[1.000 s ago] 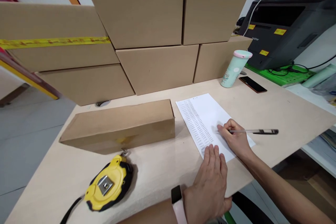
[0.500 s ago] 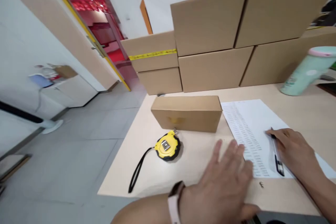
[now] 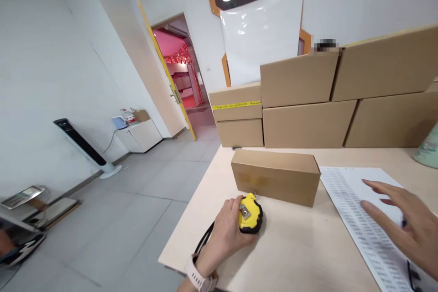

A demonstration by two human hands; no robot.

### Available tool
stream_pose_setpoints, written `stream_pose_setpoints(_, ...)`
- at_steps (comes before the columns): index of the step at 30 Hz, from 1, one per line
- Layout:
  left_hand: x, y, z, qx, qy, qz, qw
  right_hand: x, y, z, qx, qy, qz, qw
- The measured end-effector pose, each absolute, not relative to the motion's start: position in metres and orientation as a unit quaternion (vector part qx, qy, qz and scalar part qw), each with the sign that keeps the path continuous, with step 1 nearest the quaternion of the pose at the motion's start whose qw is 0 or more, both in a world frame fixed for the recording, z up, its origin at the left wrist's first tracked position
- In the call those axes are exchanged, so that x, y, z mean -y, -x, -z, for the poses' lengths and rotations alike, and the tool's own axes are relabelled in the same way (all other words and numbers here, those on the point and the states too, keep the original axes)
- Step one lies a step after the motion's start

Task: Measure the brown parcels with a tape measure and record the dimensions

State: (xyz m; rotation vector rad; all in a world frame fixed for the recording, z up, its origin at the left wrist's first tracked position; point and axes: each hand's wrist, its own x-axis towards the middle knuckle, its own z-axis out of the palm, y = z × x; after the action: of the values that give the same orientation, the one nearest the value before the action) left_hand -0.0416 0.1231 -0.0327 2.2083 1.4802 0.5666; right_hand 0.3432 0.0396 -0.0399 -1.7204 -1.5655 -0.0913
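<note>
My left hand (image 3: 224,232) is wrapped round a yellow and black tape measure (image 3: 251,214) on the light wooden table (image 3: 294,246); its black strap trails toward the near edge. Just behind it lies a long, closed cardboard box (image 3: 275,176). My right hand (image 3: 404,223) hovers with fingers spread over a printed sheet of paper (image 3: 359,219) at the right. A dark pen (image 3: 412,273) lies on the sheet below that hand, apart from the fingers.
Stacked cardboard boxes (image 3: 308,100) line the table's back, one with yellow tape. A mint green cup (image 3: 429,148) stands at the right edge. Left of the table is grey floor, a tower fan (image 3: 82,148), a low white cabinet (image 3: 138,134) and an open doorway (image 3: 178,82).
The view swung left and up. My left hand moved from beside the sheet to the tape measure and closed on it. My right hand let the pen go and lifted with fingers spread.
</note>
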Motion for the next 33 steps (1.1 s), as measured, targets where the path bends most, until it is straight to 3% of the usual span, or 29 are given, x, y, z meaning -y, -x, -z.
stream_pose_setpoints(3,-0.115,0.046,0.026,-0.526,-0.771,-0.228,0.276,-0.063,-0.307,0.006,0.681,0.631,0.083,0.363)
stream_pose_setpoints(7,-0.092,0.062,0.009,-0.382,-0.657,-0.322,0.564,-0.107,-0.282,-0.026,0.760,0.579,0.113,0.273)
stream_pose_setpoints(10,-0.072,0.071,-0.011,-0.270,-0.559,-0.412,0.667,-0.136,-0.268,-0.044,0.783,0.580,0.094,0.203)
stream_pose_setpoints(13,-0.059,0.078,-0.034,-0.243,-0.451,-0.499,0.699,-0.144,-0.254,-0.049,0.797,0.567,0.085,0.188)
stream_pose_setpoints(18,-0.061,0.094,-0.062,-0.303,-0.349,-0.600,0.653,-0.104,-0.242,-0.014,0.831,0.437,0.211,0.272)
stream_pose_setpoints(24,-0.083,0.084,-0.066,-0.300,-0.398,-0.521,0.692,-0.063,-0.258,0.040,0.846,0.345,0.295,0.280)
stream_pose_setpoints(27,-0.092,0.060,-0.060,-0.266,-0.450,-0.410,0.747,-0.056,-0.260,0.030,0.843,0.369,0.169,0.352)
stream_pose_setpoints(30,-0.098,0.033,-0.056,-0.244,-0.477,-0.322,0.781,-0.052,-0.248,-0.003,0.749,0.497,-0.142,0.415)
stream_pose_setpoints(33,-0.102,0.016,-0.053,-0.223,-0.484,-0.271,0.801,-0.054,-0.230,-0.036,0.610,0.503,-0.456,0.408)
